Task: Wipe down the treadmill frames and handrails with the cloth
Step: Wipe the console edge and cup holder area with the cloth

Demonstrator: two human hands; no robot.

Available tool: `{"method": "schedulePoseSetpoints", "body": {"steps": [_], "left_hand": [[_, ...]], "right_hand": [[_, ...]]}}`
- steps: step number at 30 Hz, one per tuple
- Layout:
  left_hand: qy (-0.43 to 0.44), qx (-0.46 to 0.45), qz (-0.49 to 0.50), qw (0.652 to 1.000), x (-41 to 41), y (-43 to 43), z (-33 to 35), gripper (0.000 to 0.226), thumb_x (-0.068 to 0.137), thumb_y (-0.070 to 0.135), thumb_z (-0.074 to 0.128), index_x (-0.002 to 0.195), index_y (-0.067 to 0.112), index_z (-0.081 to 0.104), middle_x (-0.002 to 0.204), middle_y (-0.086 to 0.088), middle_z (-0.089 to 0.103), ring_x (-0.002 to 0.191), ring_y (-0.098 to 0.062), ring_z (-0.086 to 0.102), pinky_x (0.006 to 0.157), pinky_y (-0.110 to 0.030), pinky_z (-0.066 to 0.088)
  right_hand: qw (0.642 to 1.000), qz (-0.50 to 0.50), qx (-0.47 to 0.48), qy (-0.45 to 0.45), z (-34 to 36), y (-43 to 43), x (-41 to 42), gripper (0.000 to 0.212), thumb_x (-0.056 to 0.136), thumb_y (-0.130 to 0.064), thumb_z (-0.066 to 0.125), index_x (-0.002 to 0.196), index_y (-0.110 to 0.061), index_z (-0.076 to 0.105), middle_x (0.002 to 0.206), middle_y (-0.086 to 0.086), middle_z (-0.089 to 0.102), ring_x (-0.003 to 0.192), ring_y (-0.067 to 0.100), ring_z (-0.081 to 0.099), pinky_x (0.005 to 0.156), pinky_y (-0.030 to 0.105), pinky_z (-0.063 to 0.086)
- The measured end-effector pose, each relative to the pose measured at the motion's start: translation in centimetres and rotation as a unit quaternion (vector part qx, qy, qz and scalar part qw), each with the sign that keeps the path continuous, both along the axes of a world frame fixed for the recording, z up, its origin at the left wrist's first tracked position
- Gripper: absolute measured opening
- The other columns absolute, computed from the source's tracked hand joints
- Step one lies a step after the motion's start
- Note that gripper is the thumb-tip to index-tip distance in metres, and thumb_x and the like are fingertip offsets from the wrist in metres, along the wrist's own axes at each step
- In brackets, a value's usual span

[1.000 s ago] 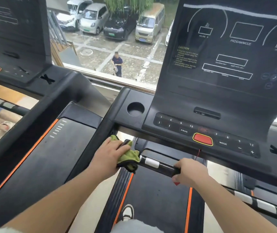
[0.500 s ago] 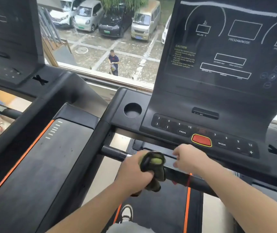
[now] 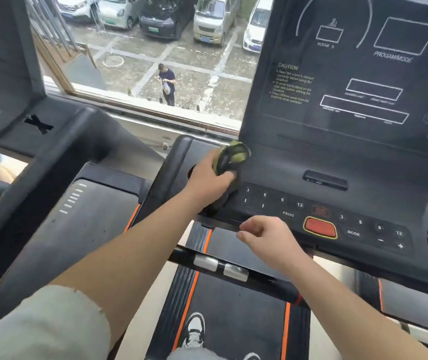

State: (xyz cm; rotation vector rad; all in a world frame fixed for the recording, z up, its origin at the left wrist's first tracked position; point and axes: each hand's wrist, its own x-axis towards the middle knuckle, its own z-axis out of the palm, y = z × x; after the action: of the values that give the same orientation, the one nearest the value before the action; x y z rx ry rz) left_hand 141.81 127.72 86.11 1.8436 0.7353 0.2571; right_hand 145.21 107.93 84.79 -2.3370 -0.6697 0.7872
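My left hand (image 3: 207, 178) grips a bunched green and black cloth (image 3: 232, 157) and presses it on the left part of the black treadmill console (image 3: 280, 162), over the cup holder, beside the screen's lower corner. My right hand (image 3: 267, 237) hovers loosely curled, holding nothing, just in front of the console's front edge near the PROG key. Below both hands runs the black handrail bar (image 3: 181, 254) with two silver sensor plates (image 3: 220, 266).
A red stop button (image 3: 320, 227) and number keys sit on the console's front panel. A second treadmill (image 3: 78, 229) stands close on the left. My shoe (image 3: 194, 331) is on the belt below. A window ahead overlooks a car park.
My left hand lifted the cloth off the handrail bar and up onto the console's left side. My right hand let go of the bar and rose in front of the console edge.
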Motion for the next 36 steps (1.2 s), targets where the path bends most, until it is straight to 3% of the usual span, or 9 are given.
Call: {"method": "schedulePoseSetpoints", "body": {"steps": [5,10,18,23,26,29,31,34,36], "left_hand": [[0.058,0.021,-0.019,0.998,1.4,-0.8,-2.2,0.057,0.089,0.031,0.065,0.138,0.051,0.044,0.123,0.011,0.064,0.113,-0.019,0.061,0.105,-0.042,0.053],[0.091,0.109,-0.03,0.989,1.2,-1.4,-2.0,0.055,0.086,0.038,0.067,0.135,0.043,0.045,0.115,0.006,0.064,0.103,-0.023,0.062,0.095,-0.043,0.056],[0.139,0.184,-0.011,0.973,-5.3,-5.0,-3.5,0.05,0.08,0.038,0.07,0.127,0.036,0.054,0.109,0.004,0.061,0.099,-0.023,0.061,0.091,-0.039,0.053],[0.132,0.155,-0.055,0.977,-10.7,-8.0,-5.6,0.052,0.075,0.036,0.075,0.125,0.036,0.059,0.114,0.009,0.064,0.108,-0.017,0.062,0.095,-0.035,0.053],[0.064,0.185,-0.062,0.979,-11.4,-7.4,-4.1,0.05,0.074,0.037,0.075,0.122,0.038,0.062,0.111,0.012,0.064,0.102,-0.013,0.06,0.093,-0.03,0.052],[0.053,0.206,-0.008,0.977,-12.9,-4.8,-3.0,0.05,0.077,0.036,0.075,0.125,0.035,0.064,0.11,0.012,0.065,0.099,-0.012,0.061,0.091,-0.027,0.05],[0.094,0.221,0.012,0.971,-14.4,-3.3,-3.7,0.047,0.08,0.034,0.072,0.127,0.035,0.064,0.107,0.011,0.066,0.098,-0.014,0.061,0.089,-0.03,0.051],[0.174,0.314,-0.023,0.933,-15.1,-4.9,-5.5,0.041,0.076,0.042,0.067,0.117,0.034,0.068,0.095,0.01,0.069,0.093,-0.022,0.064,0.088,-0.037,0.052],[0.19,0.354,-0.015,0.916,-14.6,-7.1,-6.8,0.039,0.072,0.048,0.062,0.109,0.035,0.069,0.092,0.011,0.069,0.09,-0.023,0.063,0.094,-0.04,0.043]], "right_hand": [[0.999,-0.038,0.0,0.026,-0.5,-1.1,0.8,0.002,0.092,-0.032,0.074,0.093,-0.033,0.075,0.085,-0.02,0.071,0.085,0.0,0.067,0.072,0.017,0.046],[0.997,-0.055,0.01,0.058,-0.8,-1.7,-0.1,0.004,0.093,-0.034,0.073,0.089,-0.034,0.072,0.084,-0.014,0.073,0.082,0.006,0.07,0.069,0.021,0.048],[0.998,-0.032,-0.001,0.062,-1.7,-2.2,-1.8,0.007,0.093,-0.036,0.072,0.092,-0.031,0.076,0.087,-0.012,0.073,0.084,0.009,0.069,0.08,0.029,0.056],[1.0,0.0,-0.013,0.027,-1.8,-2.5,-2.8,0.009,0.092,-0.035,0.071,0.086,-0.028,0.075,0.083,-0.012,0.073,0.082,0.01,0.067,0.064,0.023,0.051],[0.999,0.009,-0.029,0.042,-1.2,-3.4,-2.9,0.016,0.091,-0.036,0.072,0.104,-0.028,0.075,0.098,-0.011,0.073,0.081,0.01,0.068,0.052,0.015,0.052],[0.993,0.05,-0.089,0.06,-1.0,-4.6,-2.3,0.044,0.08,-0.046,0.081,0.119,-0.03,0.069,0.112,-0.01,0.067,0.089,0.01,0.068,0.074,0.031,0.06],[0.982,0.095,-0.149,0.072,-1.0,-5.0,-2.2,0.063,0.071,-0.051,0.085,0.126,-0.03,0.065,0.12,-0.008,0.065,0.085,0.01,0.067,0.077,0.031,0.059],[0.957,0.157,-0.245,0.01,-1.2,-5.1,-2.8,0.052,0.068,-0.046,0.082,0.116,-0.032,0.068,0.105,-0.01,0.071,0.086,0.012,0.069,0.083,0.035,0.062],[0.949,0.165,-0.265,-0.048,-1.8,-5.1,-3.1,0.036,0.075,-0.033,0.073,0.111,-0.034,0.07,0.1,-0.01,0.071,0.091,0.016,0.069,0.082,0.036,0.061]]}}
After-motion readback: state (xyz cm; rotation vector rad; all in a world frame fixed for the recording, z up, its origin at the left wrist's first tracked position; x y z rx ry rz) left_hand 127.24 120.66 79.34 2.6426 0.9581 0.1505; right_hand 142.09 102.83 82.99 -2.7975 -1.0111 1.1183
